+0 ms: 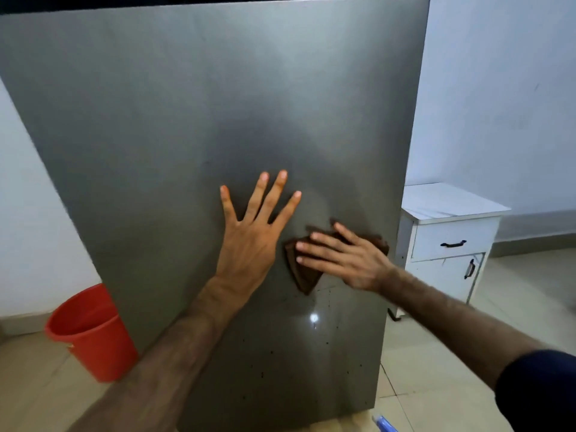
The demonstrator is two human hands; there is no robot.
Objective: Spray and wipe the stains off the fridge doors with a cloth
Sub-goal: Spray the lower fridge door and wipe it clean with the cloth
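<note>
Your right hand (349, 260) presses the cloth (304, 275) flat-fingered, left hand (252, 232) splayed on the fridge door (187, 120); dark specks (271, 352) below remain unwiped.

The floor (436, 385) is of pale beige tiles. On it stand a grey fridge (187, 104), a red bucket (90, 332) just beside the fridge on the left, and a white cabinet (448, 244) on the right. A blue-and-white object (382, 423), mostly cut off, lies at the bottom edge.
</note>
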